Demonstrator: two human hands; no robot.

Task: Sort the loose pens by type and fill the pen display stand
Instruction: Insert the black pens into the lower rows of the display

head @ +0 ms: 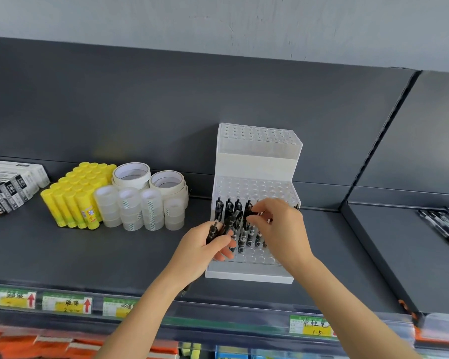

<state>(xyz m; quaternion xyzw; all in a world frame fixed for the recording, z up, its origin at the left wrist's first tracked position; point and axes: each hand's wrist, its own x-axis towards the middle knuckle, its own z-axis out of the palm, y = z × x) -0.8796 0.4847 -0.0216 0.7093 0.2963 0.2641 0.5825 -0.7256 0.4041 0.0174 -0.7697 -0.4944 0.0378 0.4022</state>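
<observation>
White and clear plastic makes up the pen display stand, which sits right of centre in the frame on the dark grey shelf, its stepped tiers drilled with rows of round holes. Several black standing pens rise upright from the left and middle holes of the lower tier.

Both bare forearms come up from the bottom edge and meet at that tier. The left hand is at the stand's lower left corner, with its fingers curled round a bundle of black pens whose clip ends point up and away. The right hand arches palm-down over the tier with the wrist bent. Its thumb and fingertips pinch the top of a single black pen in among the upright ones.

More loose pens lie in a heap at the far right edge, on the neighbouring shelf section. To the left of the stand are clear and white tape rolls, then yellow glue sticks, then black-and-white boxes at the left edge. Price labels run along the shelf's front lip, blurred.
</observation>
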